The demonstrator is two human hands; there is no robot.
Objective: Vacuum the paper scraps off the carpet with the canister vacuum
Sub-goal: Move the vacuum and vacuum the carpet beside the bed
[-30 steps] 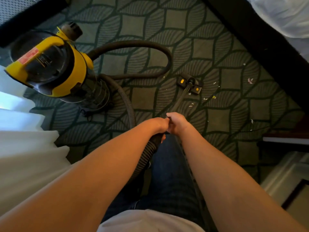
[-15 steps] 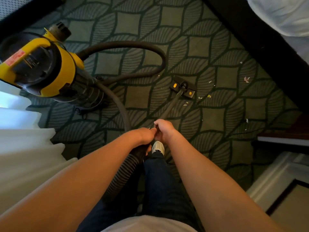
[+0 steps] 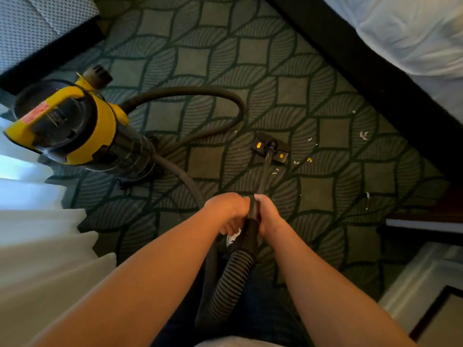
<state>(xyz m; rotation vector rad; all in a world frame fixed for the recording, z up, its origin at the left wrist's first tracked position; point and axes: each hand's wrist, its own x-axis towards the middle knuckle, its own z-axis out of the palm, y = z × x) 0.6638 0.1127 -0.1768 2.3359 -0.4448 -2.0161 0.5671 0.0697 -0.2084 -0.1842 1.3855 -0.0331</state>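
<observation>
My left hand (image 3: 229, 211) and right hand (image 3: 269, 216) sit side by side, both curled round the black vacuum wand (image 3: 263, 181) just above the ribbed black hose (image 3: 233, 271). The black floor head (image 3: 270, 147) rests on the green leaf-patterned carpet (image 3: 325, 186) with small white paper scraps (image 3: 363, 135) scattered to its right, and the yellow canister vacuum (image 3: 75, 126) stands well to the left.

To your upper right you have white bedding (image 3: 413, 33) on a dark bed frame (image 3: 375, 78). At your left hangs a white curtain (image 3: 37, 246), and a grey quilted cushion (image 3: 32, 23) sits in the top-left corner.
</observation>
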